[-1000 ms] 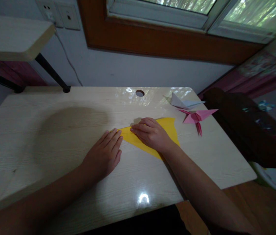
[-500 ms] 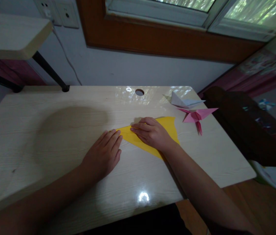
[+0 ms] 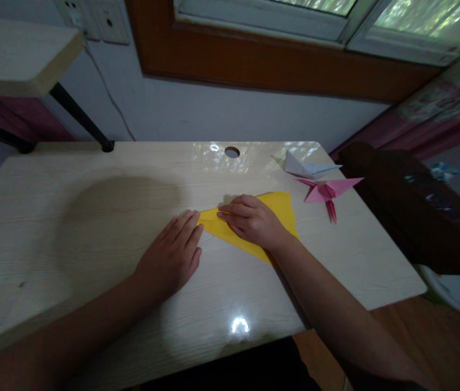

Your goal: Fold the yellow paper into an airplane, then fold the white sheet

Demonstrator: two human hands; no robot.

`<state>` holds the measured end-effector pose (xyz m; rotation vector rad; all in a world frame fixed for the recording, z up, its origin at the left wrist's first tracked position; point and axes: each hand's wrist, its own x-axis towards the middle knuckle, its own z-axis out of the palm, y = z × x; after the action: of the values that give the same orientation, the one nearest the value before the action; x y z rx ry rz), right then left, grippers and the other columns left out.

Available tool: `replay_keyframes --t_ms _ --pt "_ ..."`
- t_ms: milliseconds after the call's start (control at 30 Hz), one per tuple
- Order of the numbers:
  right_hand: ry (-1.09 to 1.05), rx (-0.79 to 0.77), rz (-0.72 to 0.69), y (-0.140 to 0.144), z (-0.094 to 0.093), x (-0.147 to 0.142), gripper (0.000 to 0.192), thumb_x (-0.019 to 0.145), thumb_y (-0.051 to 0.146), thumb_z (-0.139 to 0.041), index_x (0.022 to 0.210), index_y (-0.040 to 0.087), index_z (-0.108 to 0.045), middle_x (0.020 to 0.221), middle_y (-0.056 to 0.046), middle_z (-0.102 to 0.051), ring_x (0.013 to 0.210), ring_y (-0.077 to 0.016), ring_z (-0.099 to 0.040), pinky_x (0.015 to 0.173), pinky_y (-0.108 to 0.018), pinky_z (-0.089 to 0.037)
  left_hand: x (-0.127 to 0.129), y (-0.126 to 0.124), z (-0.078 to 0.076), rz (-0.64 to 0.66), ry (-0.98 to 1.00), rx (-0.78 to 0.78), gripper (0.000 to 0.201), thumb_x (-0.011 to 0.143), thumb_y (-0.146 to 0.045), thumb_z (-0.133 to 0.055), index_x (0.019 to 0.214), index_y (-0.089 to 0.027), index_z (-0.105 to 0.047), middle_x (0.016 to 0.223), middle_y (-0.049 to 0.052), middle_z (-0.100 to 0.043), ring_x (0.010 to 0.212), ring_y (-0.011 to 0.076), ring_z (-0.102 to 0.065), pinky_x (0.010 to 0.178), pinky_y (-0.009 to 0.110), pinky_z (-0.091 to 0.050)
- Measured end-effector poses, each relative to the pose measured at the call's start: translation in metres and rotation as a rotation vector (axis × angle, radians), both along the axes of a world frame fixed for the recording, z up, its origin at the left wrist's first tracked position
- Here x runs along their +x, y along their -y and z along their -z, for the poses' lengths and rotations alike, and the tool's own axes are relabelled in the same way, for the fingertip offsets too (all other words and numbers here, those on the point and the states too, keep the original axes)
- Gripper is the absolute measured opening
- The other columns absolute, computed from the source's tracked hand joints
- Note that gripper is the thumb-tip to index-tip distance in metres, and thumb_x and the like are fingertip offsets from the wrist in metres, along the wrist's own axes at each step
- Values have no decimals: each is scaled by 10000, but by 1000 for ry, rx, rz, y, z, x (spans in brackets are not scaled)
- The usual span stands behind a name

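I see a glossy, pale wood-grain table (image 3: 70, 228) filling the lower frame, a bright lamp glare near its bottom edge. My left hand (image 3: 170, 258) lies flat just left of centre, fingers straight and together, gripping nothing, its fingertips touching the pointed left corner of a folded yellow paper (image 3: 282, 209). That paper is a smooth, flat triangle at the centre of the frame. My right hand (image 3: 254, 220) rests palm-down on top of it, fingers loosely curved and pressing the sheet, not closed around it. Further back, right of centre, sit a pink folded paper figure (image 3: 327, 191) with sharp wing points and, just behind it, a white folded paper figure (image 3: 305, 168). Beyond them, a small round hole (image 3: 232, 152) pierces the tabletop near the wall.
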<state>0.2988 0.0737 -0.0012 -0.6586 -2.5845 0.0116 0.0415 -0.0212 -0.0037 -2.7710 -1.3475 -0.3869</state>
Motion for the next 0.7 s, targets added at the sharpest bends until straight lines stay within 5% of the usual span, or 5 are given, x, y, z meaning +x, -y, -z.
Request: replay_keyframes --t_ms 700 --pt "-7 -85 -14 -1 -5 5 337 932 134 -572 1179 268 -758 1203 -48 -732 1030 -239 -632 879 -448 -577 0 0 1 -14 12 15 451 977 -227 -493 1396 -75 -564 1530 197 -482 1443 325 -437 1186 524 -385"
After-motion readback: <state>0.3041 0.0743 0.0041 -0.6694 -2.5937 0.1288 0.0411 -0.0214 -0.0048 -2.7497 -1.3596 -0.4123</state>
